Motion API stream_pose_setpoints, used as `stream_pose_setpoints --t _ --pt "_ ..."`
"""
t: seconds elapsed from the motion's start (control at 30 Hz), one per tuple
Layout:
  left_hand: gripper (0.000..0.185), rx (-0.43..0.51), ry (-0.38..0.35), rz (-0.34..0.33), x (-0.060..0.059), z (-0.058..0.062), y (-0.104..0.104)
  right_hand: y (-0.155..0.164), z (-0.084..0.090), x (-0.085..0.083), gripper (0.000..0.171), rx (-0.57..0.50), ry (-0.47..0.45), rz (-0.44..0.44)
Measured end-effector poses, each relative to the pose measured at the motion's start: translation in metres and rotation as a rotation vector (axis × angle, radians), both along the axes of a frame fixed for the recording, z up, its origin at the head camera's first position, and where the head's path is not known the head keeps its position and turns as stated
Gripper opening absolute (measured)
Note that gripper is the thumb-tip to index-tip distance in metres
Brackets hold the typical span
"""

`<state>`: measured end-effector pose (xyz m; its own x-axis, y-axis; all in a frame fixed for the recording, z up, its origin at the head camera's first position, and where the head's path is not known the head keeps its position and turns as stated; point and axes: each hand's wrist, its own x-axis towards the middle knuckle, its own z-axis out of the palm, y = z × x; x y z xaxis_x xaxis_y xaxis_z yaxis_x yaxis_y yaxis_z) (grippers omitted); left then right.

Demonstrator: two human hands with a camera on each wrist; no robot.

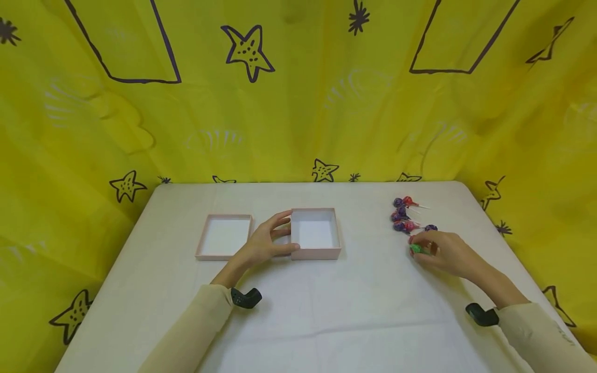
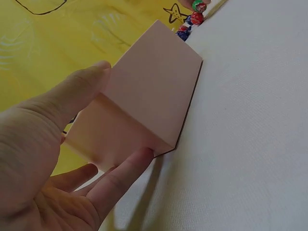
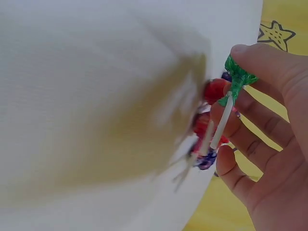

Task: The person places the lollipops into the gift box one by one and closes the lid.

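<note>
My left hand point(image 1: 286, 232) grips the left wall of an open pink box point(image 1: 315, 234) in the middle of the white table point(image 1: 326, 311). In the left wrist view the thumb lies on one edge of the box point(image 2: 151, 96) and a fingertip point(image 2: 137, 161) on the opposite one. The box looks empty. My right hand point(image 1: 423, 247) pinches a green-wrapped lollipop point(image 1: 416, 249) just above the table. Close up, my right hand point(image 3: 243, 67) holds the green head point(image 3: 237, 79) with its white stick pointing down. Several red and purple lollipops point(image 1: 403, 215) lie just behind it.
A second shallow pink tray or lid point(image 1: 224, 237) lies left of the box, open side up. Yellow cloth with star drawings point(image 1: 298, 103) hangs behind and on both sides of the table. The table's right edge point(image 1: 508, 248) is close to my right hand.
</note>
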<state>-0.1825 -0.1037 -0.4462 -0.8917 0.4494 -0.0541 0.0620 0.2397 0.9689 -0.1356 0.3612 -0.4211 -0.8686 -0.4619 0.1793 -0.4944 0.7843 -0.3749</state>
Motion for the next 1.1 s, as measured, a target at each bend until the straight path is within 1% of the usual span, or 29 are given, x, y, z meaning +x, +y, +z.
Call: stream_pose_setpoints --t 0.1,0.2,0.37,0.47,0.57,0.7,0.8,0.97,1.1 --pt "0.091 -0.007 -0.006 -0.001 -0.002 0.000 0.000 -0.002 0.006 -0.005 0.027 -0.017 0.034 0.044" --pt "0.092 -0.019 -0.015 0.003 -0.003 0.000 0.001 -0.006 0.013 -0.012 0.027 -0.033 0.035 0.072" --pt "0.093 -0.013 -0.009 0.007 -0.002 0.000 0.001 -0.019 0.026 -0.025 0.028 -0.053 -0.004 0.096" --pt "0.094 -0.010 -0.005 0.011 0.000 0.000 0.002 -0.029 0.037 -0.031 0.027 -0.064 -0.047 0.104" --pt "0.094 -0.007 -0.004 0.021 0.001 0.000 0.003 -0.040 0.047 -0.038 0.024 -0.066 -0.091 0.112" --pt "0.093 -0.002 0.001 0.028 0.001 -0.001 0.004 -0.055 0.057 -0.046 0.021 -0.047 -0.102 0.126" --pt "0.093 -0.008 0.013 0.027 0.001 -0.002 0.004 -0.065 0.063 -0.051 0.022 -0.042 -0.100 0.139" --pt "0.093 -0.016 0.033 0.021 0.002 -0.002 0.004 -0.082 0.070 -0.060 0.023 -0.043 -0.155 0.143" --pt "0.094 -0.022 0.036 0.025 0.003 -0.001 0.004 -0.095 0.073 -0.066 0.022 -0.046 -0.156 0.169"
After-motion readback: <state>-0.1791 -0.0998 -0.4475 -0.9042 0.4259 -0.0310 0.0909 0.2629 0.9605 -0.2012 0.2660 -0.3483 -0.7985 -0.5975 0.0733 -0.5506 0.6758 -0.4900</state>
